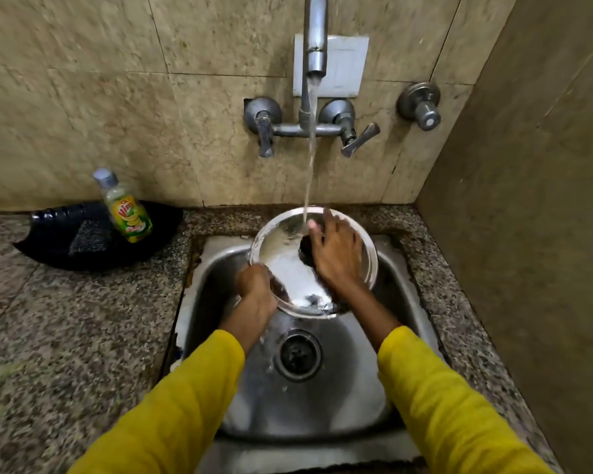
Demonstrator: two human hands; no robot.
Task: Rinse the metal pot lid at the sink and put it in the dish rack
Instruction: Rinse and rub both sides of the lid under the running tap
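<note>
A round metal pot lid (281, 258) with a black knob is held tilted over the steel sink (336, 398), under a stream of water from the tap (315, 39). My left hand (255, 285) grips the lid's near-left rim. My right hand (336, 254) lies flat on the lid's top face beside the knob, fingers spread, the fingertips in the water stream. Yellow sleeves cover both forearms. No dish rack is in view.
A dish-soap bottle (127, 213) leans in a black tray (65, 248) with a scrub pad on the granite counter at the left. Two tap levers (264, 131) and a separate valve (420, 106) stick out of the tiled wall. A side wall closes the right.
</note>
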